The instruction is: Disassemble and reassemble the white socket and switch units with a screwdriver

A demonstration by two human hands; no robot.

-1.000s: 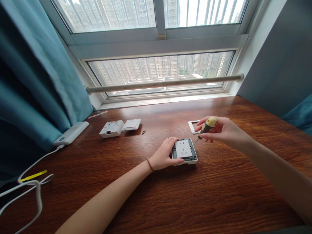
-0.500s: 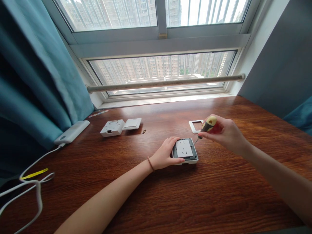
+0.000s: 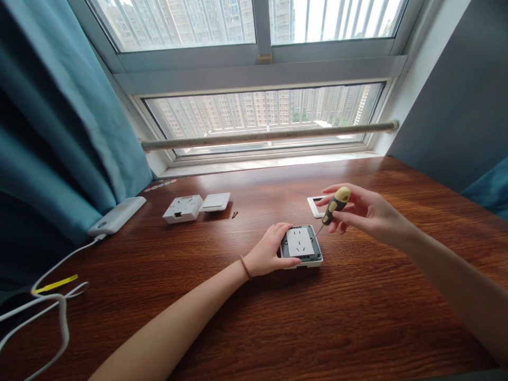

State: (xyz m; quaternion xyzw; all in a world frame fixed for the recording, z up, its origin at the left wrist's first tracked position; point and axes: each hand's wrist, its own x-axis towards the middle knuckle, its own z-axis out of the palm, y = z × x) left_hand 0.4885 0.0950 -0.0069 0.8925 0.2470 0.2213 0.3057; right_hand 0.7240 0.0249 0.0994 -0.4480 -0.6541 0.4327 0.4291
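A wall socket [image 3: 300, 242] with a white face and dark grey surround sits in a white box on the table. My left hand [image 3: 272, 250] grips its left side, thumb along the near edge and fingers at the far edge. Tilted over the socket's right side is a screwdriver [image 3: 335, 205] with a yellow and black handle. Its tip meets the surround near the right-hand screw hole. My right hand [image 3: 359, 212] holds the handle loosely between thumb and fingers, some fingers spread. Behind those fingers lies a white cover frame [image 3: 313, 207], partly hidden.
Further left lie a white mounting box [image 3: 183, 208], a white switch plate [image 3: 215, 201] and small brass screws [image 3: 234, 214]. A white power bank [image 3: 117, 216] with a white cable [image 3: 63, 317] rests by the blue curtain [image 3: 107, 132]. A metal rail [image 3: 270, 136] crosses the window.
The fingers of my right hand have loosened and spread around the screwdriver handle, which has shifted slightly left and more upright. My left hand and the socket have stayed put.
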